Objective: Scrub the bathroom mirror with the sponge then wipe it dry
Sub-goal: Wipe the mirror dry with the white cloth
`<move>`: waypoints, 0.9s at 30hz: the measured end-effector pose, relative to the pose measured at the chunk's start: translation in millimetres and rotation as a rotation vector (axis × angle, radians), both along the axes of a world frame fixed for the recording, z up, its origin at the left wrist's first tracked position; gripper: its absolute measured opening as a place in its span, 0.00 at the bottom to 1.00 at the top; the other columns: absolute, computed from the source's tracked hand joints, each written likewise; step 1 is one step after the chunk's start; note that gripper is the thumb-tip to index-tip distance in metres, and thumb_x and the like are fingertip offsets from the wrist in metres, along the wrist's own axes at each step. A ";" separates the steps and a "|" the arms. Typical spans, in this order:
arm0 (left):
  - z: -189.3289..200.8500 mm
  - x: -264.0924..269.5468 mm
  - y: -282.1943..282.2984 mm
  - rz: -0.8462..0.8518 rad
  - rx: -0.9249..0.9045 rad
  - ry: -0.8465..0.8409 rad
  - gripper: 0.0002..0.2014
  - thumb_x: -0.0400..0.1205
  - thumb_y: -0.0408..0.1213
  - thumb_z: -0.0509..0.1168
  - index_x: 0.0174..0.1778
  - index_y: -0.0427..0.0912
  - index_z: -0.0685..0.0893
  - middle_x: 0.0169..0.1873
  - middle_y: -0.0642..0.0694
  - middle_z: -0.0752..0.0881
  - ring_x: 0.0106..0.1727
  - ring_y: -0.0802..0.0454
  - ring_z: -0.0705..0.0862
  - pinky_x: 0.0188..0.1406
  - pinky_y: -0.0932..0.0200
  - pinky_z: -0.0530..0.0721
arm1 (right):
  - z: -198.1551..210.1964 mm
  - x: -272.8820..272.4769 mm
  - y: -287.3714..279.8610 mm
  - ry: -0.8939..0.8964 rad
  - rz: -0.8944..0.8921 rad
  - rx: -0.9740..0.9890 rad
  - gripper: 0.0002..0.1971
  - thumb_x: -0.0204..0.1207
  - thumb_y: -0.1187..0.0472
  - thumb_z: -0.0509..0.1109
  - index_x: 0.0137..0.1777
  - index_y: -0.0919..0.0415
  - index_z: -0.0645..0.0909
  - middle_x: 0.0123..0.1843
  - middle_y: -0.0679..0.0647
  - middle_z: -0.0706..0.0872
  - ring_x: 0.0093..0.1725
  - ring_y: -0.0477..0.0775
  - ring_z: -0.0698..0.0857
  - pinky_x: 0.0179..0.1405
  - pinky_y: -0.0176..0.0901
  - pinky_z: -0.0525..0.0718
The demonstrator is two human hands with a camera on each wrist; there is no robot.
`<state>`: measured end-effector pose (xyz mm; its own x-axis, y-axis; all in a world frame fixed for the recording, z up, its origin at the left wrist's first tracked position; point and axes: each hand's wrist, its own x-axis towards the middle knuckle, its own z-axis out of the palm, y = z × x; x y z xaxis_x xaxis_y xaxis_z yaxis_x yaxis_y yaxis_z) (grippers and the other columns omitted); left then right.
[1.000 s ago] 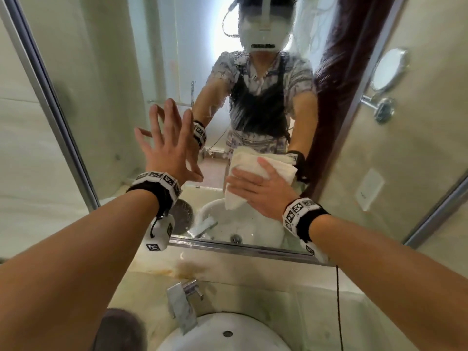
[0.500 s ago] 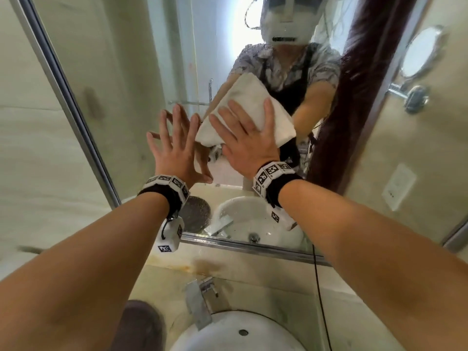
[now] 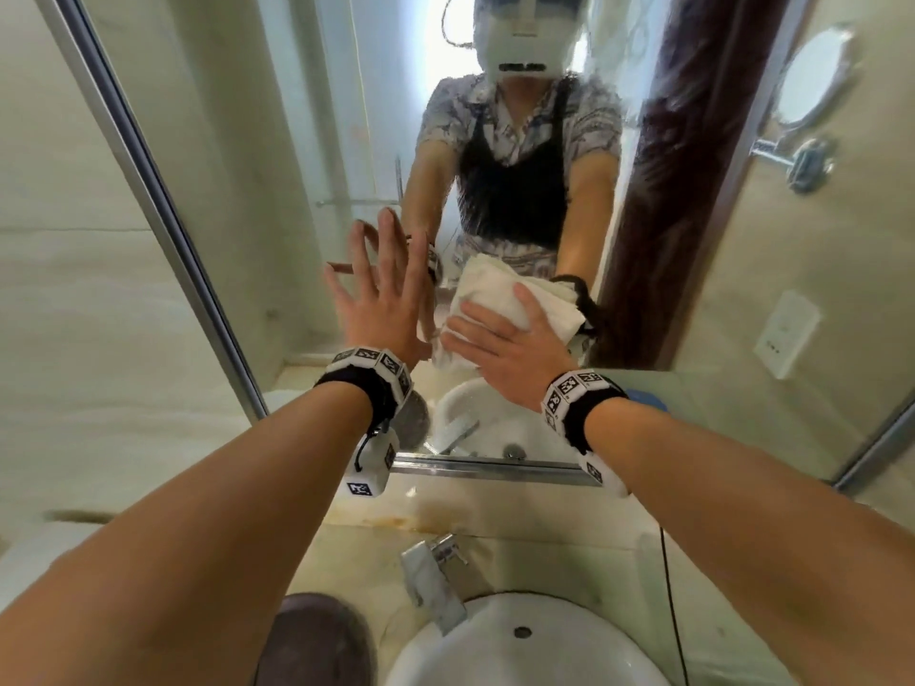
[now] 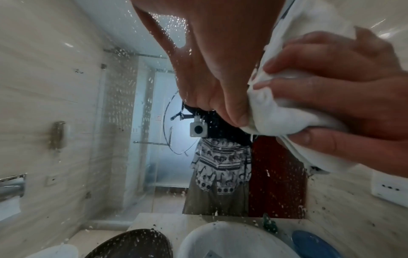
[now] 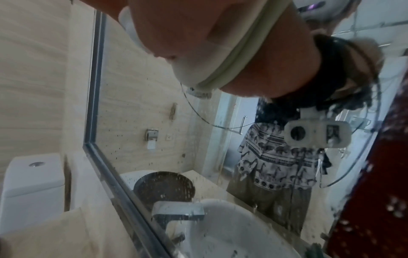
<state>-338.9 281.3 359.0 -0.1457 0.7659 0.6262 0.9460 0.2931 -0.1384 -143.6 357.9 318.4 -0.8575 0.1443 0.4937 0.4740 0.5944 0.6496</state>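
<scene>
The right hand point(image 3: 510, 349) is pressing a white towel point(image 3: 500, 297) flat against the mirror point(image 3: 307, 141); the left hand point(image 3: 381, 289), just beside, is resting spread and empty. Towel's underside is hidden.

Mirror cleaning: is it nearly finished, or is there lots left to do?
Scrubbing looks over: no sponge shows in either hand. Drying is in hand: the right hand presses a white towel flat on the mirror, while the left hand rests open on the glass. Still left: white droplets and specks dot the mirror in both wrist views, so more wiping seems needed.
</scene>
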 end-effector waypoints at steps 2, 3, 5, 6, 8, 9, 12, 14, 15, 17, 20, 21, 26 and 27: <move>4.7 -11.0 -7.6 -0.042 -0.005 0.051 0.67 0.63 0.68 0.75 0.87 0.53 0.38 0.86 0.39 0.39 0.85 0.31 0.42 0.73 0.19 0.62 | 10.8 4.8 0.1 -0.058 -0.031 -0.002 0.30 0.82 0.51 0.64 0.84 0.48 0.62 0.85 0.45 0.60 0.85 0.52 0.54 0.78 0.76 0.35; 8.7 -19.5 -12.3 -0.080 0.008 0.077 0.62 0.67 0.63 0.76 0.88 0.54 0.41 0.87 0.40 0.43 0.85 0.33 0.46 0.72 0.23 0.66 | 18.6 6.8 -1.2 -0.059 -0.047 0.002 0.31 0.81 0.50 0.65 0.83 0.48 0.62 0.85 0.46 0.60 0.85 0.53 0.54 0.78 0.76 0.36; 19.7 -40.8 -22.0 -0.143 0.043 0.112 0.54 0.71 0.55 0.75 0.88 0.54 0.48 0.86 0.40 0.52 0.82 0.34 0.56 0.69 0.30 0.72 | 39.0 7.7 -6.7 0.059 -0.091 -0.021 0.32 0.79 0.52 0.68 0.83 0.48 0.64 0.84 0.48 0.63 0.84 0.56 0.57 0.78 0.79 0.43; 24.7 -53.1 -26.5 -0.146 0.060 0.112 0.52 0.72 0.54 0.75 0.88 0.53 0.50 0.85 0.40 0.56 0.81 0.34 0.59 0.68 0.31 0.73 | 52.3 6.4 -9.9 0.156 -0.118 -0.046 0.33 0.78 0.52 0.69 0.82 0.48 0.64 0.84 0.50 0.64 0.84 0.57 0.59 0.77 0.81 0.47; 30.4 -79.2 -35.5 -0.110 0.088 0.074 0.56 0.69 0.55 0.77 0.87 0.52 0.50 0.83 0.39 0.57 0.80 0.34 0.60 0.69 0.30 0.73 | 80.5 -2.2 -16.4 0.354 -0.167 -0.098 0.31 0.79 0.50 0.66 0.82 0.48 0.63 0.84 0.51 0.64 0.84 0.58 0.59 0.75 0.83 0.49; 31.1 -91.8 -40.4 -0.089 0.093 0.053 0.59 0.66 0.57 0.79 0.87 0.51 0.49 0.83 0.39 0.56 0.81 0.34 0.59 0.70 0.29 0.72 | 93.3 -10.0 -18.8 0.435 -0.187 -0.115 0.31 0.80 0.49 0.63 0.83 0.48 0.62 0.84 0.51 0.63 0.85 0.58 0.57 0.75 0.83 0.48; 27.3 -126.4 -53.6 -0.041 0.054 0.011 0.69 0.59 0.59 0.83 0.87 0.50 0.43 0.85 0.38 0.50 0.84 0.32 0.55 0.75 0.27 0.65 | 113.5 -45.5 -26.7 0.625 -0.244 -0.135 0.30 0.81 0.47 0.58 0.83 0.47 0.60 0.85 0.51 0.60 0.85 0.57 0.53 0.76 0.82 0.46; 24.1 -145.7 -56.7 0.004 0.020 -0.012 0.73 0.56 0.61 0.84 0.87 0.49 0.41 0.86 0.37 0.45 0.85 0.32 0.50 0.78 0.25 0.59 | 110.0 -70.9 -30.7 0.728 -0.282 -0.154 0.31 0.81 0.46 0.57 0.84 0.46 0.57 0.86 0.50 0.57 0.86 0.57 0.51 0.76 0.82 0.42; 22.1 -153.2 -56.8 0.020 0.006 -0.015 0.74 0.55 0.62 0.84 0.87 0.48 0.40 0.86 0.38 0.42 0.86 0.32 0.47 0.79 0.24 0.56 | 103.0 -80.4 -31.5 0.727 -0.297 -0.157 0.32 0.81 0.45 0.55 0.85 0.46 0.55 0.86 0.50 0.55 0.86 0.58 0.50 0.75 0.82 0.41; 17.7 -164.5 -54.4 0.020 -0.006 0.000 0.76 0.52 0.63 0.84 0.87 0.47 0.40 0.86 0.41 0.37 0.86 0.33 0.43 0.78 0.22 0.54 | 79.6 -93.4 -27.1 0.556 -0.283 -0.123 0.32 0.81 0.44 0.53 0.85 0.45 0.53 0.86 0.50 0.51 0.86 0.58 0.48 0.74 0.83 0.38; 12.7 -169.2 -48.1 -0.001 -0.014 0.004 0.79 0.50 0.63 0.85 0.87 0.45 0.39 0.85 0.41 0.35 0.85 0.34 0.40 0.77 0.21 0.54 | 35.0 -96.1 -19.5 0.178 -0.151 -0.106 0.31 0.81 0.45 0.55 0.84 0.45 0.54 0.85 0.50 0.54 0.85 0.56 0.49 0.75 0.77 0.28; 11.4 -169.5 -45.9 0.000 -0.021 0.004 0.80 0.49 0.64 0.84 0.87 0.45 0.38 0.85 0.40 0.35 0.85 0.33 0.39 0.77 0.20 0.54 | 20.5 -95.1 -19.0 0.055 -0.145 -0.096 0.31 0.82 0.45 0.54 0.85 0.46 0.54 0.86 0.49 0.54 0.85 0.56 0.48 0.74 0.77 0.25; 9.6 -170.6 -45.4 -0.008 -0.045 0.020 0.82 0.48 0.66 0.83 0.86 0.44 0.35 0.83 0.38 0.32 0.83 0.33 0.36 0.75 0.18 0.54 | -19.7 -87.4 -28.4 -0.147 -0.154 -0.020 0.32 0.82 0.44 0.51 0.86 0.47 0.53 0.87 0.47 0.50 0.86 0.54 0.45 0.75 0.81 0.33; 9.6 -170.0 -45.7 -0.014 -0.044 0.019 0.82 0.48 0.66 0.84 0.87 0.44 0.35 0.83 0.38 0.32 0.83 0.33 0.36 0.75 0.18 0.54 | -18.7 -86.6 -29.3 -0.145 -0.136 -0.026 0.32 0.81 0.45 0.55 0.85 0.47 0.55 0.87 0.46 0.53 0.86 0.54 0.47 0.77 0.79 0.36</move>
<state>-508.9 235.7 368.6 -0.1234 0.7947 0.5943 0.9469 0.2734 -0.1689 -230.2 328.6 299.7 -0.8910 0.2751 0.3611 0.4539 0.5484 0.7023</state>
